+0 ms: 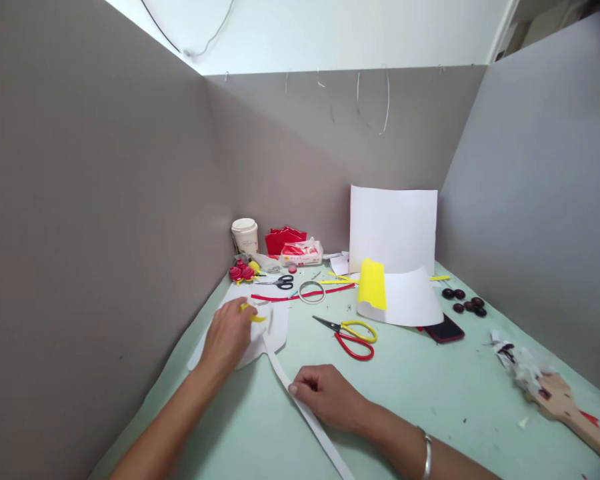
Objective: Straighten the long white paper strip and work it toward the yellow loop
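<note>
My left hand point(229, 337) rests on a white foam sheet point(273, 330) at the left of the pale green table and pinches a small yellow strip point(256, 318). A long white strip point(280, 367) runs from that sheet toward the front edge. My right hand point(325, 397) presses down on this strip near its middle, fingers curled over it. A metal bangle point(427, 455) sits on my right wrist. Scissors with one yellow and one red handle point(353, 335) lie just beyond my right hand.
Grey partitions wall in three sides. At the back stand a paper cup point(245, 235), red paper flowers point(241, 272), black scissors point(280, 282), a tape ring point(311, 291), white and yellow sheets point(395, 293). A phone point(445, 330), dark round pieces point(464, 301) and a wooden paddle point(570, 407) lie at right.
</note>
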The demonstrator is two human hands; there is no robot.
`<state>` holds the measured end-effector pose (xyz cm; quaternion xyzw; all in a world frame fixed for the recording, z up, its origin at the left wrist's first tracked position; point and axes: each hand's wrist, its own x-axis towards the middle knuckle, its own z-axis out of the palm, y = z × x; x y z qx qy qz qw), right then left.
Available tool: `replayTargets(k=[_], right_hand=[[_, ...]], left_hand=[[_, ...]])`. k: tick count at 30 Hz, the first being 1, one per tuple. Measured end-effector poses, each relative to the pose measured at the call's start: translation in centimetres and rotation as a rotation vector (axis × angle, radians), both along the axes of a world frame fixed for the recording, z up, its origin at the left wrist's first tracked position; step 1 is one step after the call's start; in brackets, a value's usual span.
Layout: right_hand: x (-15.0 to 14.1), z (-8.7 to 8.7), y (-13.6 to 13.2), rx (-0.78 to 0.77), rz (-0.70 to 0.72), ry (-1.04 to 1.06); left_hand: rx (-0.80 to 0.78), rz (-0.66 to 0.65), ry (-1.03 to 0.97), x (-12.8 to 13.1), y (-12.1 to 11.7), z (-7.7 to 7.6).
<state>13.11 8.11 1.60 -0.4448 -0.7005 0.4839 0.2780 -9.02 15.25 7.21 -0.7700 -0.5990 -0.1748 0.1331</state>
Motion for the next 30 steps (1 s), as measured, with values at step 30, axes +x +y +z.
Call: replayTargets(k=[30], right_hand=[[2.1, -0.1, 4.5, -0.133, -0.474, 0.411]], left_hand=[[0.061, -0.123, -1.203, 6.2, 18.6, 13.9]])
